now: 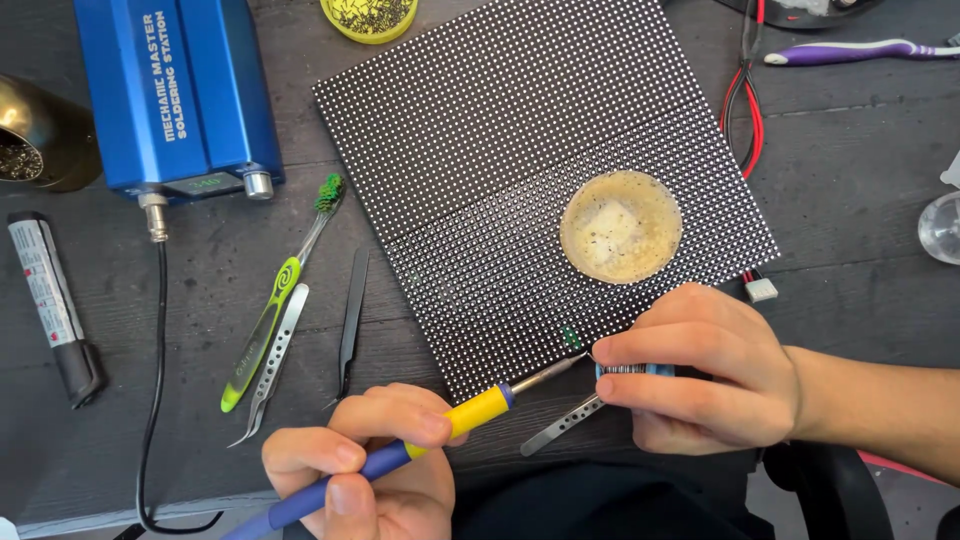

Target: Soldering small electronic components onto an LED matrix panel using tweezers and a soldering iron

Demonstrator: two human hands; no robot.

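Note:
My left hand (365,465) grips a soldering iron (480,408) with a blue and yellow handle, its metal tip reaching toward the near edge of a black dotted LED panel (500,150). My right hand (700,365) pinches a small spool of solder wire (628,369), the wire end meeting the iron's tip at the panel's near corner. A round shallow dish of yellowish flux (621,226) sits on the panel. Silver tweezers (562,424) lie partly under my right hand.
A blue soldering station (180,90) stands at the back left, its cable (155,400) running forward. A green toothbrush (280,295), silver tweezers (270,365) and black tweezers (352,325) lie left of the panel. A marker-like tube (50,300), red-black wires (745,110) and a purple toothbrush (860,50) lie around.

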